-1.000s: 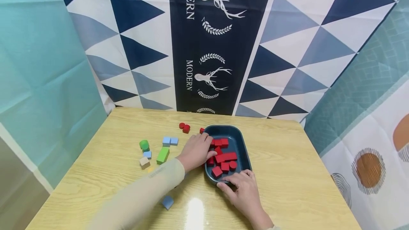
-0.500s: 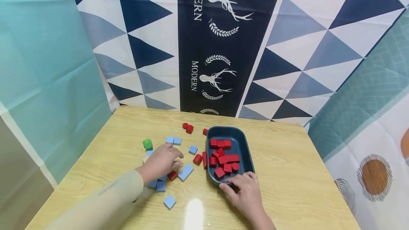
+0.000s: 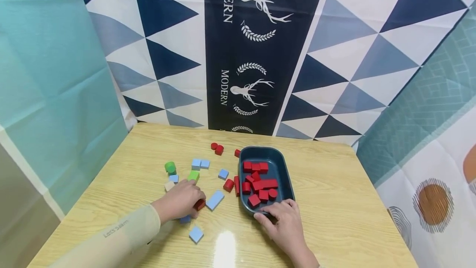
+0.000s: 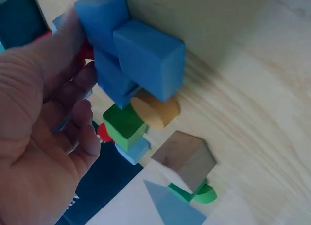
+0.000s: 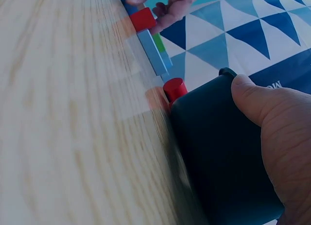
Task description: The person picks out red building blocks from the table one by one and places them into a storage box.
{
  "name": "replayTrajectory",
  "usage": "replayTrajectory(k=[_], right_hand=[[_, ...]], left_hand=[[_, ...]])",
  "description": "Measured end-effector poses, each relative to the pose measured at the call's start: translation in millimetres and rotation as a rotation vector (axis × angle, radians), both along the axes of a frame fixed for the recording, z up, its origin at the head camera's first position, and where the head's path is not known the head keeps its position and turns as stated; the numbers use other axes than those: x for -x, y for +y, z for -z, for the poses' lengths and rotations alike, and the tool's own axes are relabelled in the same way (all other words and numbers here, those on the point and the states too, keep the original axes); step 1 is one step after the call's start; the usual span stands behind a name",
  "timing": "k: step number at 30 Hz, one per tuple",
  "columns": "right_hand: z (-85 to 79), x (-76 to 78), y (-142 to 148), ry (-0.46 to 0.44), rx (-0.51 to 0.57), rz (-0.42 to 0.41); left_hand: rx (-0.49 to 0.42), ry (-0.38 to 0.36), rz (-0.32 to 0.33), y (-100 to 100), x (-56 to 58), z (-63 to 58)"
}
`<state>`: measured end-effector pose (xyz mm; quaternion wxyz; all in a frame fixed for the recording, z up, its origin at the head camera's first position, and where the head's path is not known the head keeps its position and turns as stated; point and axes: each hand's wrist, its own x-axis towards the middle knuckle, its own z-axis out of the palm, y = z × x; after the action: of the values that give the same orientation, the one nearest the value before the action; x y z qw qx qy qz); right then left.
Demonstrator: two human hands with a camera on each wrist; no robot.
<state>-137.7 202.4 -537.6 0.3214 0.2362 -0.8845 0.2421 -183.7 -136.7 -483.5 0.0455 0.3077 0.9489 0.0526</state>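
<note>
A dark blue tray (image 3: 285,177) with several red blocks (image 3: 265,184) in it stands on the wooden table. My right hand (image 3: 284,222) grips its near rim, thumb over the edge in the right wrist view. Left of the tray, my left hand (image 3: 182,200) has its thumb and fingers around a red block (image 5: 143,20), low over the table. In the left wrist view the thumb hides most of that block, and several blue blocks (image 4: 150,55) crowd beside the thumb.
Around the left hand lie a long light-blue block (image 3: 215,200), a light-blue square block (image 3: 196,234), a light-green block (image 3: 193,176), a green cylinder (image 3: 170,167) and a plain wooden cube (image 4: 182,159). Red cylinders (image 3: 228,185) stand left of the tray and farther back.
My left hand has moved from the tray's left side back left to the loose blocks, and its fingers have closed in around a red block. The right hand has stayed on the tray rim.
</note>
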Motion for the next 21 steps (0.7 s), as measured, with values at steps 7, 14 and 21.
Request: replayTrajectory(k=[7, 14, 21], right_hand=[[-1.7, -1.0, 0, 0.021, 0.004, -0.015], [-2.6, -0.8, 0, 0.011, 0.001, -0.013], [-1.9, -1.5, 1, -0.005, 0.003, -0.004]], left_hand=[[-0.03, 0.05, 0.039, -3, 1.7, 3.2], [-0.083, 0.095, 0.032, -2, 12.2, -7.7], [-0.229, -0.002, -0.054, 30, 18.7, -31.3]])
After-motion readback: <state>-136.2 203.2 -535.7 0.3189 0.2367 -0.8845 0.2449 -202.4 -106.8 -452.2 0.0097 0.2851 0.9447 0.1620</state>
